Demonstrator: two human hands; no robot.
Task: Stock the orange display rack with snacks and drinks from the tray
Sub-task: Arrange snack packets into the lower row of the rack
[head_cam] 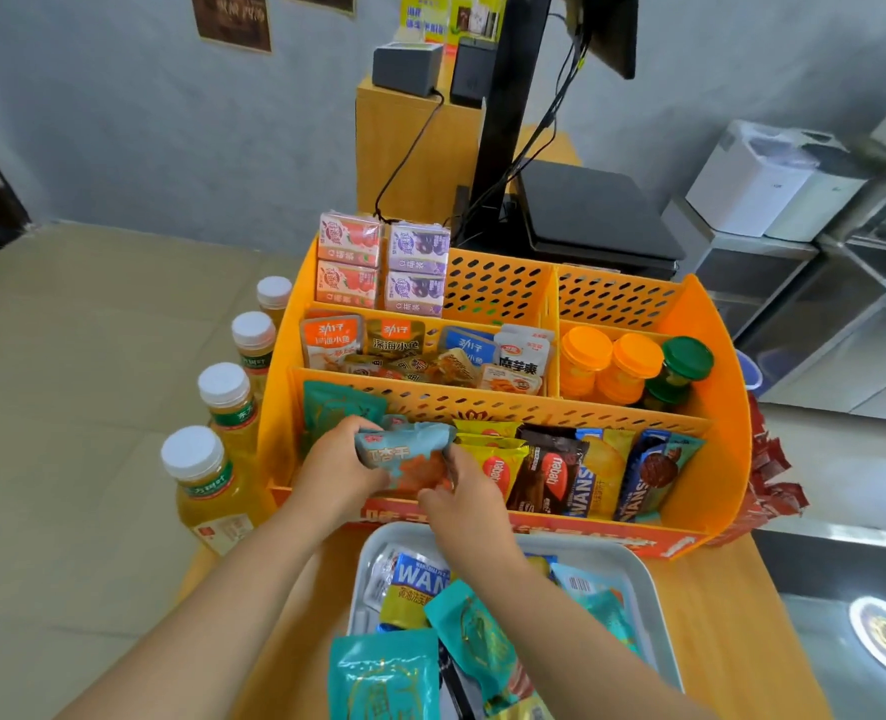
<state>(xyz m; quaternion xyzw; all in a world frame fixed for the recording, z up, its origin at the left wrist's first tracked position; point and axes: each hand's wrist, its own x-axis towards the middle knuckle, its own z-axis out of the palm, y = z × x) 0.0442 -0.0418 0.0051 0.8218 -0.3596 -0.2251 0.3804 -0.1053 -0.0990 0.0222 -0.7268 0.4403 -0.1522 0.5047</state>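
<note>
Both hands, left hand (342,462) and right hand (459,491), are grasping a light-blue foil snack packet (404,457), fingers pinching its ends, steering it upright into the orange perforated plastic display rack (711,366).

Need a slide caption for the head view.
Both hands lower a blue snack packet into the orange rack's front row.

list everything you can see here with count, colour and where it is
orange display rack: one, orange, on the wooden counter
juice cartons: four, two pink and two purple, rack's back left
small fish snack packs: several, mixed colours, middle tier left
capped cups: two orange-lidded, at least one green-lidded, middle tier right
biscuit packets: several, front tier right
tea bottles: four, yellow with white caps, left of rack
tray: one, white, holding packets, near edge
light blue snack packet: one, over front tier
left hand and right hand: both grip that packet
</note>
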